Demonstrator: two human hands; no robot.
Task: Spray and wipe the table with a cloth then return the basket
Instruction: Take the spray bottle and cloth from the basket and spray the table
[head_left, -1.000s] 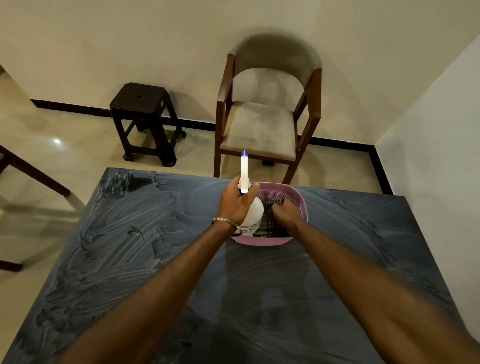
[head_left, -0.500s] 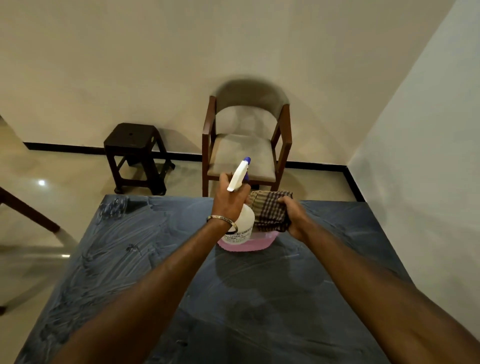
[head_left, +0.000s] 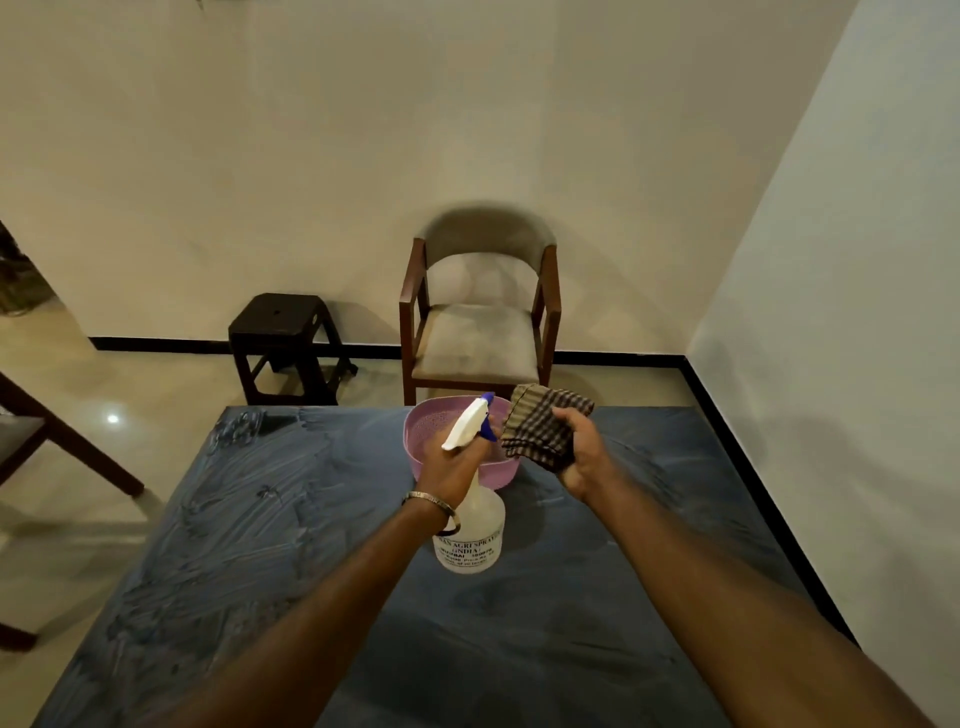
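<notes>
My left hand (head_left: 451, 472) grips the neck of a white spray bottle (head_left: 471, 540) with a white and blue trigger head, held above the dark table (head_left: 291, 545). My right hand (head_left: 582, 452) holds a folded checked cloth (head_left: 543, 428) just to the right of the bottle's head. Behind both hands a pink perforated basket (head_left: 423, 431) stands on the table near its far edge. Smeared streaks cover the table's left side.
A wooden chair (head_left: 480, 322) with a beige seat stands past the table's far edge, with a dark stool (head_left: 283, 345) to its left. A white wall (head_left: 831, 364) runs along the table's right side. Dark wooden furniture legs (head_left: 67, 441) show at the left.
Both hands have lifted out of the basket, the left with the spray bottle and the right with the cloth, and come toward me. The basket now stands uncovered behind them.
</notes>
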